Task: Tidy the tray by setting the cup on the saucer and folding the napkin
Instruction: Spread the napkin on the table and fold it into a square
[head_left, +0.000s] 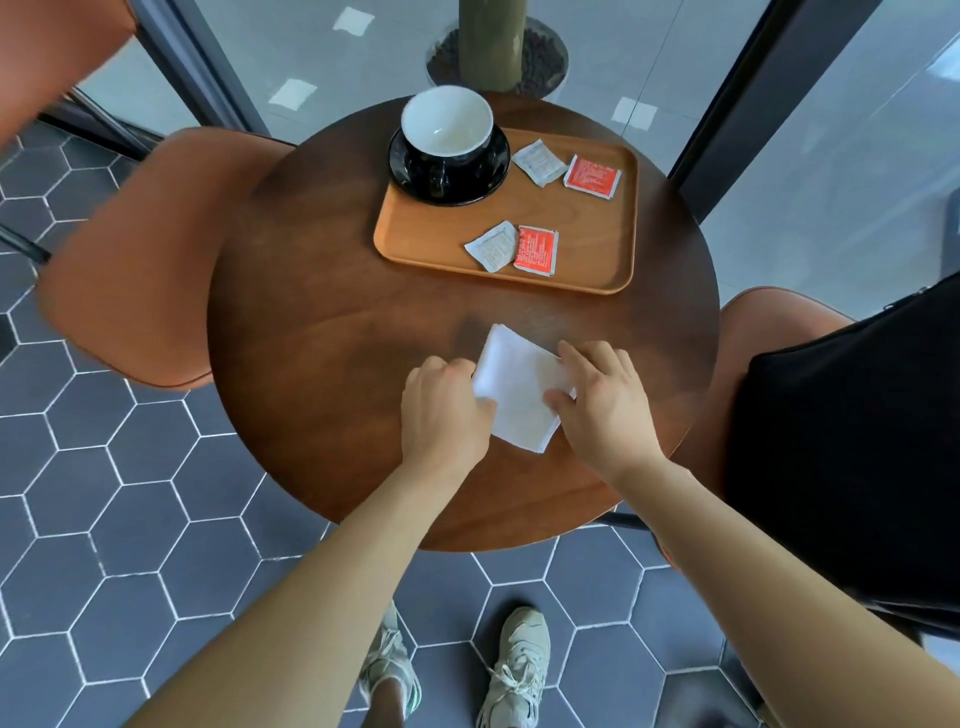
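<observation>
Cup (447, 124) stands upright on the black saucer (494, 174) at the far left corner of the wooden tray (441, 228). Two white sachets (539, 162) and two red sachets (592, 176) lie flat on the tray beside it. Nearer the person, off the tray, the white napkin (519, 389) lies on the round tabletop (322, 338), folded into a small square. The left hand (447, 410) has its grip closed on the napkin's left edge, fingers curled round it. The right hand (602, 400) has its grip clamped on the right edge, thumb on top of the cloth. An orange chair (130, 260) stands to the left of the tabletop.
</observation>
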